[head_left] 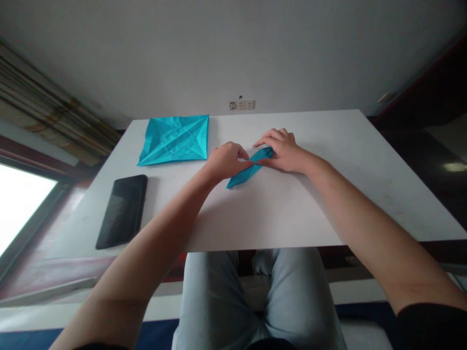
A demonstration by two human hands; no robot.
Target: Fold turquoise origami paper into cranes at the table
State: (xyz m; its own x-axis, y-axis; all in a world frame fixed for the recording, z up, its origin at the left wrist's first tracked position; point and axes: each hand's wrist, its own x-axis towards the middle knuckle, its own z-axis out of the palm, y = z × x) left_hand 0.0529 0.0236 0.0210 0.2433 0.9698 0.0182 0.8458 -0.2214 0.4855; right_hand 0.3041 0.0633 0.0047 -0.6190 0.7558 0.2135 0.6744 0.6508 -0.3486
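Note:
A narrow, pointed piece of folded blue paper point(241, 178) lies slantwise on the white table, between my two hands. My left hand point(229, 161) grips its middle stretch, with the thumb along the paper and the fingers curled. At the upper right end, my right hand point(282, 151) has its thumb on the near edge and its fingers bent over the far side. Both thumb tips come close together near the paper's middle. Part of the folded paper is hidden under the fingers.
A creased blue paper sheet point(175, 141) lies at the table's far left. Nearer me on that side is a black phone point(123, 209). The white table point(262, 218) ends just before my legs. Wall sockets point(241, 105) sit behind it; a curtain point(54, 104) hangs at left.

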